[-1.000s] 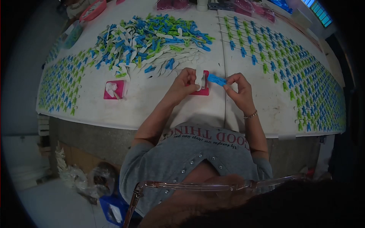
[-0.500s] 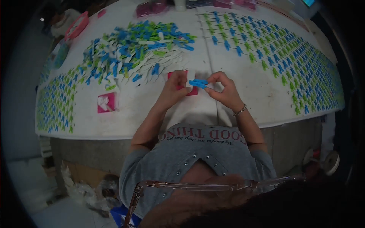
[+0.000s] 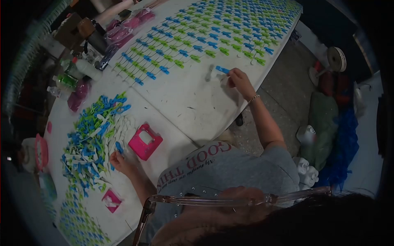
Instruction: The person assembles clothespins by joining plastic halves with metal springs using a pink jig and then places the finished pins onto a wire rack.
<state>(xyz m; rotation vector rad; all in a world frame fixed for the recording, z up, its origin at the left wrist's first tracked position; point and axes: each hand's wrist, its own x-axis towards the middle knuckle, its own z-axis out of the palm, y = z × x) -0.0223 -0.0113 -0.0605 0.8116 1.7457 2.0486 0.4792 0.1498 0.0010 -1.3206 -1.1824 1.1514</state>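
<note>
My right hand is closed at the right side, pinching a blue plastic clothespin above the white tabletop. A faint whitish shape beside it is too blurred to name. My left hand is at the right edge of the clothespin pile, with its fingertips closed at the lower end of another blue clothespin. Between my hands, nearer the left, sits a pink block with a white insert. The pile mixes blue, green and white clothespins and loose pieces.
Rows of blue and green clothespins cover the far table. More rows lie at lower left, near a small pink tray holding white pieces. Bottles and pink packages stand at the back. A spool stands beyond the table's right edge.
My view has turned to the right. My hands have parted: the right moved away rightward with a blue clothespin, the left went from the pink block to the pile's edge.
</note>
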